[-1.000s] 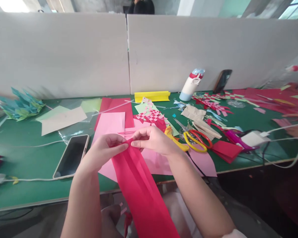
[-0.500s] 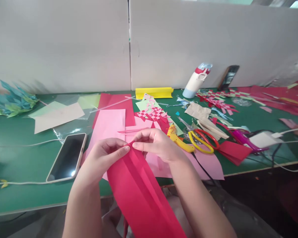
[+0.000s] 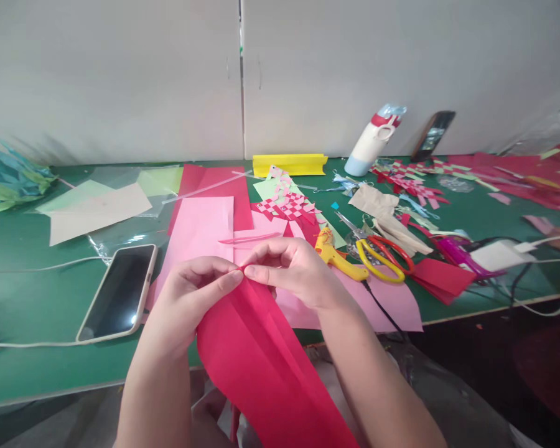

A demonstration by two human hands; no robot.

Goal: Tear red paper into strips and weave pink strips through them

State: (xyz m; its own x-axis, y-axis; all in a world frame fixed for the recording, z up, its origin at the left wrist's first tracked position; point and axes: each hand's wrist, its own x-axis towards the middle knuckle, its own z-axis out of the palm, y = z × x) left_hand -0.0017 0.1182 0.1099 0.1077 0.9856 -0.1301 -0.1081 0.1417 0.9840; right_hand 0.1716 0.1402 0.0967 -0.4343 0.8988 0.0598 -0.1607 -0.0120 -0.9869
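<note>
Your left hand (image 3: 193, 292) and right hand (image 3: 289, 267) pinch the red paper's (image 3: 261, 367) far tip; its long axis runs from the bench (image 3: 37, 298) toward you.

Left hand (image 3: 193, 292) and right hand (image 3: 289, 269) pinch the top edge of a long folded red paper sheet (image 3: 261, 361), fingertips nearly meeting. Beneath: pink paper sheets (image 3: 200, 227) on green table (image 3: 37, 298). Black smartphone (image 3: 119, 291) lies left; yellow-handled scissors (image 3: 378, 258) and yellow glue gun (image 3: 338, 255) right.
</note>
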